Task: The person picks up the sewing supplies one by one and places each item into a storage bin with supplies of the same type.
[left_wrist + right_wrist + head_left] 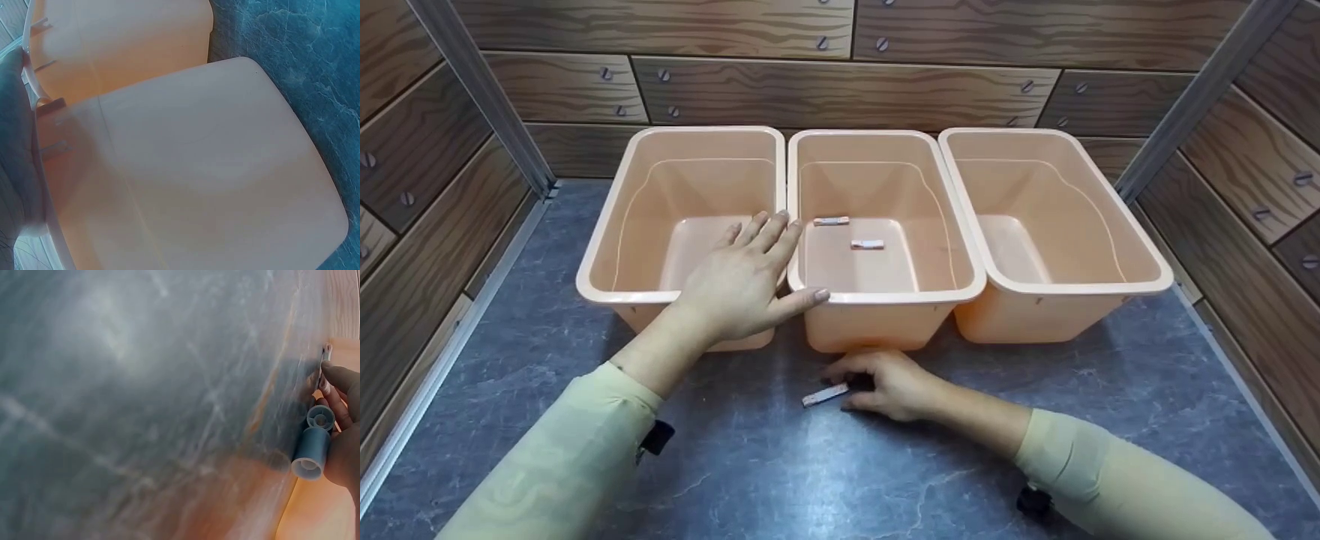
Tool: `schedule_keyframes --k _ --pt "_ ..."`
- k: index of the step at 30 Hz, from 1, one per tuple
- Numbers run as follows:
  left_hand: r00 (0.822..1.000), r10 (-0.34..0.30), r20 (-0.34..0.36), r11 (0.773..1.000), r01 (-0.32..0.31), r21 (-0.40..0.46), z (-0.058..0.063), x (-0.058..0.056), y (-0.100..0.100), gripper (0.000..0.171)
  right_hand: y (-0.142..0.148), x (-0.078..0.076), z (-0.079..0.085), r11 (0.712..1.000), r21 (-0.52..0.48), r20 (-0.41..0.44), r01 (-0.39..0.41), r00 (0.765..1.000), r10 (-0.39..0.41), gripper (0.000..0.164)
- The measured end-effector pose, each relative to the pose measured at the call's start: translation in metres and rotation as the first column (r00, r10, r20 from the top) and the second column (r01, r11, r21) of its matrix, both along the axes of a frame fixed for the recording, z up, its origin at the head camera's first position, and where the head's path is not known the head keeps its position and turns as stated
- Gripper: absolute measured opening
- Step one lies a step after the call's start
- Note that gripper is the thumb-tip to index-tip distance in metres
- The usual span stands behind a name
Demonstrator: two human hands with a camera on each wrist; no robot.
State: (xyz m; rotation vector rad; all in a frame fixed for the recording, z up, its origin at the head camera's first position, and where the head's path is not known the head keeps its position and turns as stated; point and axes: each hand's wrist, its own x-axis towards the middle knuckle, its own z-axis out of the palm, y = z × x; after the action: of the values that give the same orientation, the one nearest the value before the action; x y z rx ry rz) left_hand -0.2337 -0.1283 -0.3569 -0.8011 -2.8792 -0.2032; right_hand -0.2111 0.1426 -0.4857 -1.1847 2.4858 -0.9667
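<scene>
My left hand (742, 289) lies palm down with fingers extended over the adjoining rims of the left bin (619, 296) and the middle bin (885, 298), both peach plastic. Just in front of the middle bin, my right hand (896, 386) pinches one end of a small white printed stick (825, 395) between thumb and fingers, low over the table. The right wrist view shows the thumb on this stick (325, 368). Two blue hollow cylinders (312, 453) appear beside the palm there, hidden in the head view. Inside the middle bin lie two similar small sticks (868, 244).
A third peach bin (1057, 288) stands at the right of the row. The bins rest on a dark blue marbled tabletop (735, 465). Wood-patterned walls (840, 90) with metal corner posts (484, 90) enclose the back and sides.
</scene>
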Motion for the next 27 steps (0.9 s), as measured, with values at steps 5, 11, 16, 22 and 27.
schedule_keyframes --k 5,11,16,22,27 --pt "1.0 -0.001 -0.001 1.0 0.001 0.002 -0.0004 -0.0008 0.0 0.103 0.0 -0.001 -0.0008 1.0 -0.009 0.026 0.006 1.0 -0.005 0.038" --pt "1.0 0.0 -0.002 1.0 0.0 0.003 -0.0007 -0.0014 0.0002 0.103 0.0 -0.002 -0.0018 1.0 -0.013 0.055 0.011 0.998 -0.01 0.038" --pt "1.0 0.003 0.0 1.0 -0.003 0.002 -0.0009 -0.0017 0.0001 0.103 -0.0004 -0.0031 -0.0028 1.0 -0.018 0.07 0.01 0.997 -0.008 0.036" --pt "1.0 0.0 -0.005 1.0 0.0 0.005 -0.0005 -0.0009 0.0005 0.103 0.0001 -0.0031 -0.0035 1.0 -0.022 0.084 0.013 0.996 -0.011 0.036" --pt "1.0 -0.003 -0.012 1.0 0.003 0.01 -0.0004 0.0001 0.0002 0.103 0.0001 -0.0023 -0.0027 0.999 -0.032 0.089 0.008 0.996 -0.006 0.034"
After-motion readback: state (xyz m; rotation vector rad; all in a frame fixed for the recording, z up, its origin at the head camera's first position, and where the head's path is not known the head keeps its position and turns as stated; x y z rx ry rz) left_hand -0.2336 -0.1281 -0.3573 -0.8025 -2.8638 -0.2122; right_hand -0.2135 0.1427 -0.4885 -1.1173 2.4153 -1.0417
